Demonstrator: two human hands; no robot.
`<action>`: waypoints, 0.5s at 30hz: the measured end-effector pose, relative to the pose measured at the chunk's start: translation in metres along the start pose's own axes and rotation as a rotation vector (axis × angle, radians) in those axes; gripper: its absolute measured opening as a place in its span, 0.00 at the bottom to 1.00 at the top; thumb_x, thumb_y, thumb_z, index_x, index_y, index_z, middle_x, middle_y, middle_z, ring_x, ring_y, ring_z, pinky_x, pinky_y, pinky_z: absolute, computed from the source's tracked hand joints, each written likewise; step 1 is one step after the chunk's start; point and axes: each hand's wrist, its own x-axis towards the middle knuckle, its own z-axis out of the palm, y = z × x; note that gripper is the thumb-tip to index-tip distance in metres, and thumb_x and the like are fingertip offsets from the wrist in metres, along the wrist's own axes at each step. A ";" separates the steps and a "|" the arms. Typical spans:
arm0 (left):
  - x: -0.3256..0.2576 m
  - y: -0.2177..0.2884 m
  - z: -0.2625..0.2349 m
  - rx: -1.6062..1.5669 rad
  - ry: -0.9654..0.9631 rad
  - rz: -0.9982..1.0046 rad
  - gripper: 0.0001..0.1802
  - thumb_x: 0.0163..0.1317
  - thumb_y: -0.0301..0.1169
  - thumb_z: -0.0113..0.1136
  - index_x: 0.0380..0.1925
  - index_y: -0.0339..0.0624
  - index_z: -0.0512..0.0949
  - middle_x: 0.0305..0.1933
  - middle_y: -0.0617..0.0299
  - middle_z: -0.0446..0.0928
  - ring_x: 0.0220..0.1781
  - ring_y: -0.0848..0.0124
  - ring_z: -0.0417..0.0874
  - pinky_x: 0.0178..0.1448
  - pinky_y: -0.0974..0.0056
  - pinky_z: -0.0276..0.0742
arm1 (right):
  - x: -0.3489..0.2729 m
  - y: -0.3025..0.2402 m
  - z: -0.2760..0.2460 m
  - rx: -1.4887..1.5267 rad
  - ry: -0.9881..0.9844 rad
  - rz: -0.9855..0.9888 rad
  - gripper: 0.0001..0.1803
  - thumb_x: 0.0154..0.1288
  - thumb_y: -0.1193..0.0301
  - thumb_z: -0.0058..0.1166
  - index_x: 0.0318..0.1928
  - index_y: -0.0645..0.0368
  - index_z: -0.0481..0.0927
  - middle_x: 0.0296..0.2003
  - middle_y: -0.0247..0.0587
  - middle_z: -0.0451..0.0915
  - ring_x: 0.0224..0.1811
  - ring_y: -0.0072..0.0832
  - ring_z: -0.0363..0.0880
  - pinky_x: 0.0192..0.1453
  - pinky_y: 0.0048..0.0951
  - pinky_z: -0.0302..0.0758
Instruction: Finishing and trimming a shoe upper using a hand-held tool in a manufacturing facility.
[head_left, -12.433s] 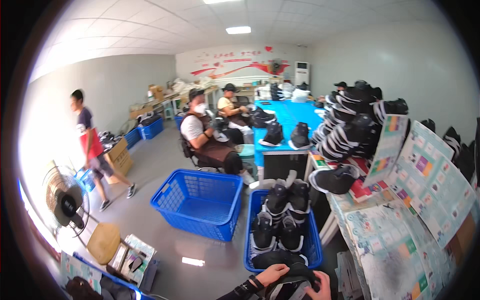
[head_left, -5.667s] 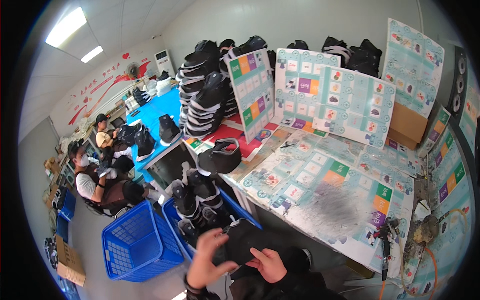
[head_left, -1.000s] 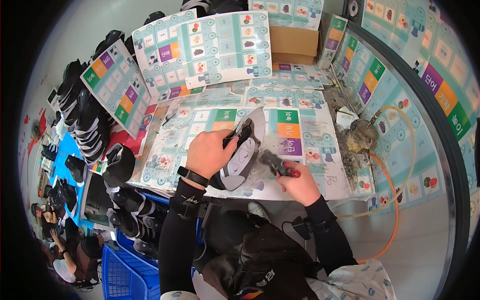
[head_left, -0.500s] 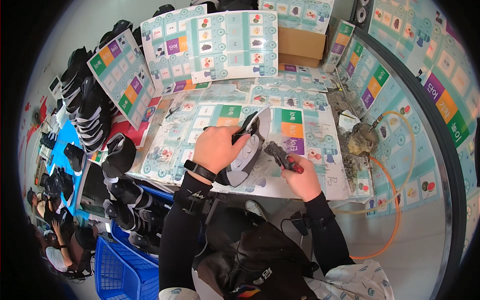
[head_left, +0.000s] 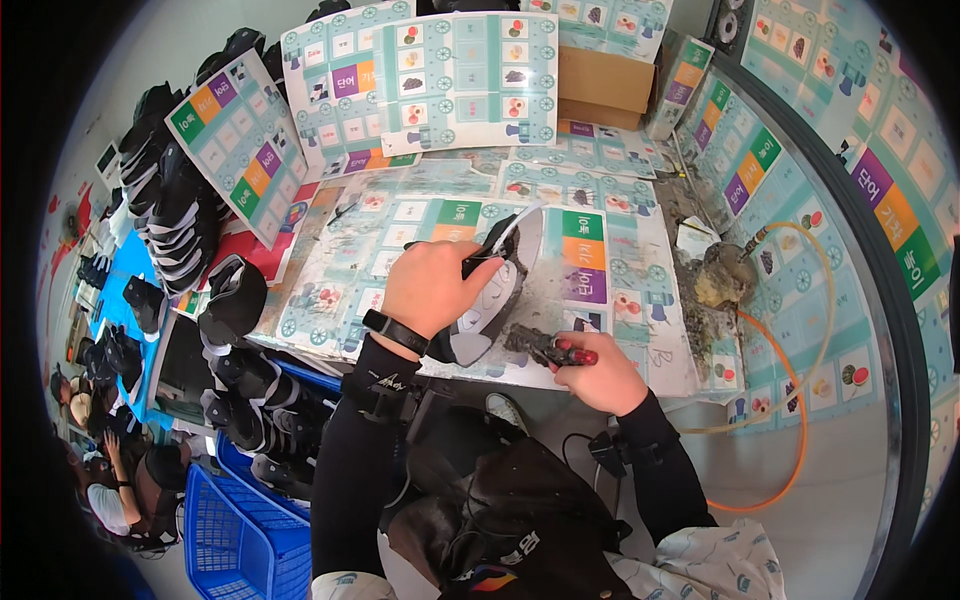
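My left hand [head_left: 432, 287] is closed around a black shoe [head_left: 500, 292] with a pale grey sole, tilted so the patterned sole faces right. Its lower end hangs close over the table's front edge. In my right hand [head_left: 606, 372] is a brush-like tool [head_left: 530, 343] with a red handle and a dark, crusted head. That head points left, beside the lower part of the sole; whether it touches is unclear. My left palm and fingers hide part of the upper.
Printed sheets cover the stained worktable [head_left: 650, 350]. Upright printed boards [head_left: 470, 80] and a cardboard box [head_left: 605, 85] stand behind. At right sits a crusted round pot [head_left: 725, 275] near an orange hose [head_left: 795, 440]. Stacked shoes [head_left: 180, 220] and blue baskets [head_left: 235, 530] are at left.
The brush-like tool has moved down and left, its head swinging toward the lower end of the sole. My right hand has dropped slightly. The shoe, still in my left hand, has shifted only a little.
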 end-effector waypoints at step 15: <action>0.012 0.007 -0.001 0.072 -0.022 0.018 0.25 0.70 0.57 0.64 0.42 0.47 0.91 0.28 0.48 0.85 0.36 0.46 0.88 0.41 0.47 0.83 | -0.001 0.002 0.000 0.100 -0.084 0.013 0.11 0.61 0.73 0.59 0.42 0.65 0.83 0.31 0.59 0.82 0.36 0.62 0.79 0.42 0.44 0.77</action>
